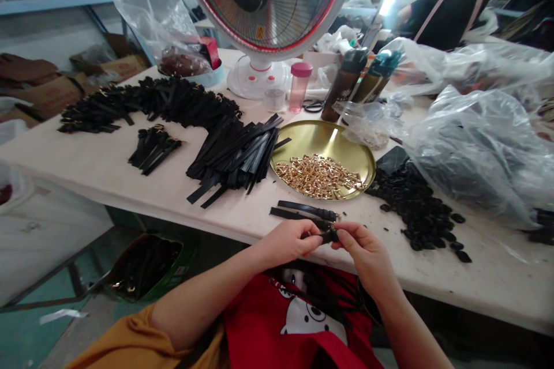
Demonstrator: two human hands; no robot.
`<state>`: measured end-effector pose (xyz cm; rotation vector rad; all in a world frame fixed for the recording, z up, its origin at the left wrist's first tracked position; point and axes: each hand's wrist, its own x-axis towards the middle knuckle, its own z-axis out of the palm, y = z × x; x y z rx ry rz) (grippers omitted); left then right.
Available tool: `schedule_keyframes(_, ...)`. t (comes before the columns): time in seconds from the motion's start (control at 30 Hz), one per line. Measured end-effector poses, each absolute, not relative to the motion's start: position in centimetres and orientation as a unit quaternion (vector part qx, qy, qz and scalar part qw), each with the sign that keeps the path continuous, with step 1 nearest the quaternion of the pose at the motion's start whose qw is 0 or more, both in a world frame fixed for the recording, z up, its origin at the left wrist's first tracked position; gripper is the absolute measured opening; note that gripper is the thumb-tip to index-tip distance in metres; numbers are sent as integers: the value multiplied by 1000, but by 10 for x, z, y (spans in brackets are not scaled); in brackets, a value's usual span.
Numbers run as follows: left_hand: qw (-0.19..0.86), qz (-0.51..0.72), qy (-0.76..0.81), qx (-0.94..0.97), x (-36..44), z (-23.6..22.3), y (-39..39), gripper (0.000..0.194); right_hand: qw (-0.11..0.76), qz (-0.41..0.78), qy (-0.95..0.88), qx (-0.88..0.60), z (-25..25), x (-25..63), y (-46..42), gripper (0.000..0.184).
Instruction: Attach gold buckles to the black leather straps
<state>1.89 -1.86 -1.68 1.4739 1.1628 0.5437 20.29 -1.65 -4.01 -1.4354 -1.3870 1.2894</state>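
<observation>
At the table's front edge, my left hand (298,237) is closed on a black strap (325,237). My right hand (357,241) pinches the other end of the same strap, where a dark loop or buckle partly shows; the fingers hide the rest. Just beyond my hands lie two black straps (306,207) with small fittings at their right ends. Behind them, a round gold tray (363,155) holds a heap of small gold metal fittings (318,177). Small black loops (422,207) are piled to the right of my hands.
Loose black strips (236,155) are heaped left of the tray, with a small bundle (153,149) and a long pile of straps (151,101) beyond. A fan (259,78), a pink bottle (299,87) and dark bottles (344,83) stand behind. Plastic bags (480,150) cover the right side.
</observation>
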Motion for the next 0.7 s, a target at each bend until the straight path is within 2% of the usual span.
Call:
schedule_keyframes(0.13, 522, 252, 506, 639, 25, -21, -18, 20, 342, 494, -568, -562, -39, 205, -14, 28)
schedule_keyframes(0.33, 513, 325, 521, 599, 38, -26, -25, 21, 363, 493, -543, -575, -37, 202, -11, 31)
schedule_keyframes(0.53, 490, 303, 524, 627, 36, -24, -25, 20, 385, 605, -435, -544, -44, 203, -12, 29)
schedule_keyframes(0.63, 485, 294, 505, 650, 34, -23, -27, 18, 401, 620, -398, -545, -46, 203, -13, 30)
schedule_keyframes(0.7, 480, 299, 490, 664, 34, -23, -31, 24, 408, 627, -379, -545, -48, 202, -14, 30)
